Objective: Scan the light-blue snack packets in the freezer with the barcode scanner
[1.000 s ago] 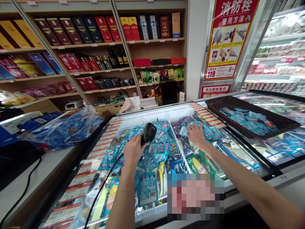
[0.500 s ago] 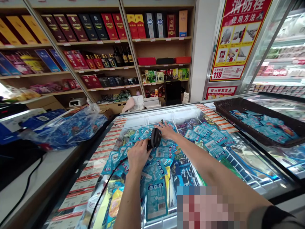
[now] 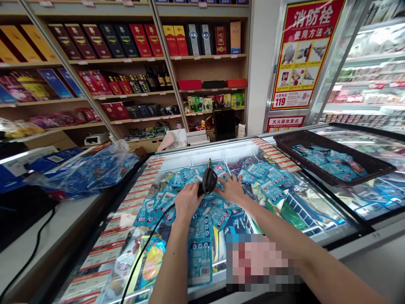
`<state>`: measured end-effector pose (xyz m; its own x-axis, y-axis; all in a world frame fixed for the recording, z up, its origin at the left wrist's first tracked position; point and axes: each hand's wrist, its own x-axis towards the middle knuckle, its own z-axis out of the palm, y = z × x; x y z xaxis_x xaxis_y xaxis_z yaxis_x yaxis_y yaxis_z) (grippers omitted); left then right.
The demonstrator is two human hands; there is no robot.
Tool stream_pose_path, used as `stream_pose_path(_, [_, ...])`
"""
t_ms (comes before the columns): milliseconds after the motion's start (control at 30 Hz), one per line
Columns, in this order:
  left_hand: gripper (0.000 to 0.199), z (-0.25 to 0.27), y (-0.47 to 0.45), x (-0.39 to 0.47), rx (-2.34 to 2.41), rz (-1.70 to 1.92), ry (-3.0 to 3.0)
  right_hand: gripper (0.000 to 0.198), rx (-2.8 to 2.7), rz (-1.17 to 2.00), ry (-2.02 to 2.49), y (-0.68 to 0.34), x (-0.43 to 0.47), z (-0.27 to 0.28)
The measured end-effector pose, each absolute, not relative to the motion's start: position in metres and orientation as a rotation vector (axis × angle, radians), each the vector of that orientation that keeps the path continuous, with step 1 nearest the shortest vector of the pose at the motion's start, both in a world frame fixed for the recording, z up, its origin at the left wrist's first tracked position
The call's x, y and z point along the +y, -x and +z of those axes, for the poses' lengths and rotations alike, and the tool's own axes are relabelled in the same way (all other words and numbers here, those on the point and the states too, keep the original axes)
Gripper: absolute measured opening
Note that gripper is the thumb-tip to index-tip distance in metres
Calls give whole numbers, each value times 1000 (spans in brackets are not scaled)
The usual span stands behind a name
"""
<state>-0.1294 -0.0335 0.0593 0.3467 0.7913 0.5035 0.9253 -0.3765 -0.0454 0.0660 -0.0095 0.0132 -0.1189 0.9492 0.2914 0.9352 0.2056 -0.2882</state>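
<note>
My left hand [image 3: 187, 202] is closed around the handle of a black handheld barcode scanner [image 3: 209, 179], and a black cable [image 3: 148, 237] trails from it toward me. To the scanner's right, my right hand [image 3: 232, 188] lies palm down with fingers spread over small blue packets, touching some of them. Whether a packet is under its fingertips is hidden. Many such blue packets [image 3: 200, 259] are spread over the glass top of a chest freezer [image 3: 221, 143], with another group [image 3: 274, 192] right of my right hand.
A dark brown basket [image 3: 373, 166] with more blue packets stands on the freezer at right. Left, a clear plastic bag [image 3: 91, 166] full of blue packets lies on a counter [image 3: 60, 236]. Shelves [image 3: 126, 59] with boxes and bottles line the back. A red poster [image 3: 308, 55] hangs on the wall.
My right hand has drawn back toward me and sits beside the scanner, fingers more spread. The scanner, still in my left hand, has turned slightly. The view has shifted a little.
</note>
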Motion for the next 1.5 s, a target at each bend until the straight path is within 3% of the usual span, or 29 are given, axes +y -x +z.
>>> stream_pose_path(167, [31, 71, 109, -38, -1479, -591, 2348, 54, -2140, 133, 1696, -98, -16, 19])
stream_pose_path(400, [32, 72, 94, -37, -1497, -593, 2312, 48, -2010, 16, 1699, -145, -11, 19])
stream_pose_path(933, [37, 55, 95, -40, -1412, -440, 2360, 56, -2171, -42, 1350, -155, -23, 18])
stream_pose_path(1100, [36, 52, 96, -40, -1395, -465, 2363, 53, -2329, 109, 1222, -146, -22, 22])
stream_pose_path(1267, [40, 50, 100, -37, -1376, -539, 2367, 65, -2027, 355, 1304, -145, -13, 14])
stream_pose_path(1400, [41, 49, 102, -37, -1384, -632, 2326, 40, -1668, 702, 1257, -160, -11, 14])
stream_pose_path(1500, [40, 49, 100, -37, -1380, -665, 2323, 39, -1306, 979, 1104, -178, -12, 16])
